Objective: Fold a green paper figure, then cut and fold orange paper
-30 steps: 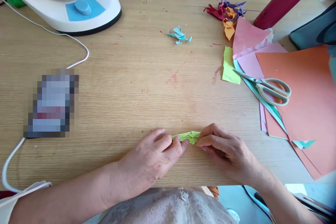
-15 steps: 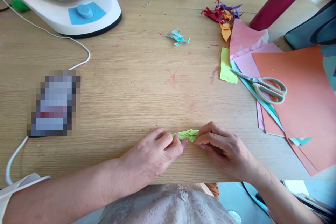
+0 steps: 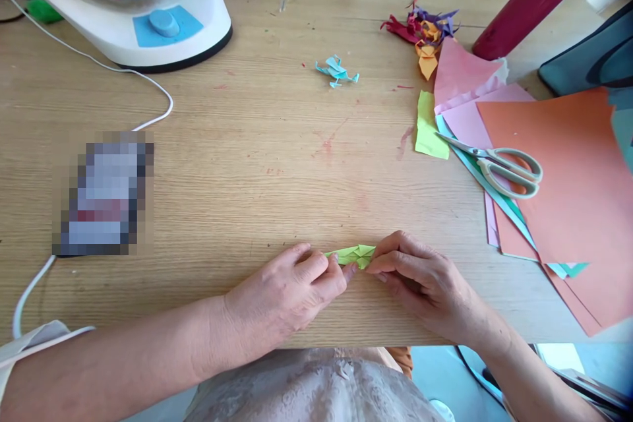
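Note:
Close to the table's front edge, a narrow piece of folded lime-green paper (image 3: 357, 254) is stretched between my two hands. My left hand (image 3: 291, 287) grips its left part, thumb and fingers pressed together on it. At the right end, my right hand (image 3: 425, 280) pinches the paper between thumb and forefinger. The fingers of both hands cover the paper's two ends. Farther up the table lies a small light-blue folded paper figure (image 3: 337, 71). A flat scrap of lime-green paper (image 3: 431, 125) rests to the right of it.
Scissors (image 3: 509, 168) lie on a stack of coloured paper sheets (image 3: 568, 211) at the right. Behind are several folded figures (image 3: 428, 33) and a red flask (image 3: 524, 10). A white fan (image 3: 188, 6) and a blurred-out phone (image 3: 101, 194) with a white cable stand left.
The whole view has shifted very slightly. Both hands keep the same hold on the green paper, with no other visible change.

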The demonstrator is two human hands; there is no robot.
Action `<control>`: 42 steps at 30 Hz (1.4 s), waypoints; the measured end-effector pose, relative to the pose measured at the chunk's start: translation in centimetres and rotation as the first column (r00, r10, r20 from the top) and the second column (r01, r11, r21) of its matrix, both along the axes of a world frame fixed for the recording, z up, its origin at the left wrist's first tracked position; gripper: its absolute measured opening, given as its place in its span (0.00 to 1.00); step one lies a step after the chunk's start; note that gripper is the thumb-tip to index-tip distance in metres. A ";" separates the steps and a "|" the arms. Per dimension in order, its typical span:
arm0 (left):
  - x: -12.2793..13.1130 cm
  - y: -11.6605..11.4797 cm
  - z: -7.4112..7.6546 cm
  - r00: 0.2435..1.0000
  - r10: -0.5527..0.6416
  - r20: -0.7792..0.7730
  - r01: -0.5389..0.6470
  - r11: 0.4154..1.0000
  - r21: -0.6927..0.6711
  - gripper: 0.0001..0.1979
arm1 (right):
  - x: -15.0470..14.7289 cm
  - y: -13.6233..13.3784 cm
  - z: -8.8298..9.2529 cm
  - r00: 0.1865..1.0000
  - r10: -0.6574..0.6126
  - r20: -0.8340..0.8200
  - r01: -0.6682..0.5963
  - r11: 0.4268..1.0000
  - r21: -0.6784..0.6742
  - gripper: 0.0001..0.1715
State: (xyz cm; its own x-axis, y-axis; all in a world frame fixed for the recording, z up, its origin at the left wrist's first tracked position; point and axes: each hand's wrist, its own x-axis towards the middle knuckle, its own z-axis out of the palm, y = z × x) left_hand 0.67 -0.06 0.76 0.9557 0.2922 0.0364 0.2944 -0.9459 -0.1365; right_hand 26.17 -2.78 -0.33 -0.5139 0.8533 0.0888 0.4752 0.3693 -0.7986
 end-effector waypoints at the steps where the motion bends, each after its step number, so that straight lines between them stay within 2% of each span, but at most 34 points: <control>1: 0.0 0.0 0.0 1.000 0.000 -0.002 0.000 1.000 -0.005 0.23 | 0.0 0.0 0.0 1.000 0.000 0.000 0.000 1.000 0.001 0.11; 8: 0.6 -0.1 0.6 1.000 0.027 0.001 -0.027 0.999 -0.041 0.23 | 0.0 0.1 -0.1 1.000 0.008 -0.004 -0.008 1.000 0.012 0.11; 12: 0.3 -0.4 0.3 0.999 0.052 0.014 -0.051 0.997 -0.059 0.24 | 0.0 0.1 -0.2 1.000 0.009 0.005 -0.009 1.000 0.012 0.11; 19: 0.0 -0.7 0.0 0.987 0.141 0.072 -0.125 0.972 -0.199 0.24 | 0.1 -0.1 -0.3 1.000 0.013 0.010 -0.013 1.000 0.018 0.12; 22: 0.1 -0.7 0.1 0.986 0.159 0.050 -0.147 0.971 -0.191 0.22 | 0.1 0.0 -0.3 1.000 0.015 0.010 -0.016 1.000 0.021 0.12; 25: 0.0 -0.8 -0.1 0.991 0.125 0.039 -0.116 0.978 -0.174 0.22 | 0.0 0.0 -0.3 1.000 0.014 0.018 -0.014 1.000 0.026 0.11; 28: -0.1 -0.5 -0.3 0.989 0.115 0.098 -0.093 0.975 -0.202 0.23 | -0.1 0.1 -0.1 1.000 0.000 0.018 -0.001 0.999 0.034 0.12; 30: 0.1 -0.2 -0.2 0.975 0.165 0.148 -0.128 0.964 -0.233 0.22 | -0.2 0.1 0.0 1.000 -0.012 0.014 0.011 0.999 0.031 0.11; 32: 0.6 0.2 0.0 0.943 0.284 0.173 -0.228 0.931 -0.286 0.18 | -0.2 0.0 0.1 1.000 -0.022 0.002 0.022 1.000 0.021 0.11; 35: 1.6 0.9 0.4 0.868 0.472 0.151 -0.381 0.830 -0.407 0.09 | -0.1 -0.2 0.0 0.998 -0.057 -0.021 0.058 0.998 0.033 0.11; 39: 2.5 1.1 0.8 0.840 0.526 0.131 -0.382 0.746 -0.546 0.01 | -0.1 -0.3 0.0 0.984 -0.177 0.036 0.170 0.973 0.155 0.11; 42: 2.6 1.0 0.9 0.833 0.536 0.136 -0.358 0.710 -0.607 0.03 | -0.3 -0.3 0.1 0.964 -0.222 0.147 0.192 0.962 0.192 0.16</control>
State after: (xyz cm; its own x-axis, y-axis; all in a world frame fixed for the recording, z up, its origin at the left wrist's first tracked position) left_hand 3.27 0.93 1.63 0.6760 0.7366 -0.0189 0.6415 -0.5757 0.5069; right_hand 25.85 -3.05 -0.20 -0.3480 0.9210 0.1748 0.6761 0.3758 -0.6338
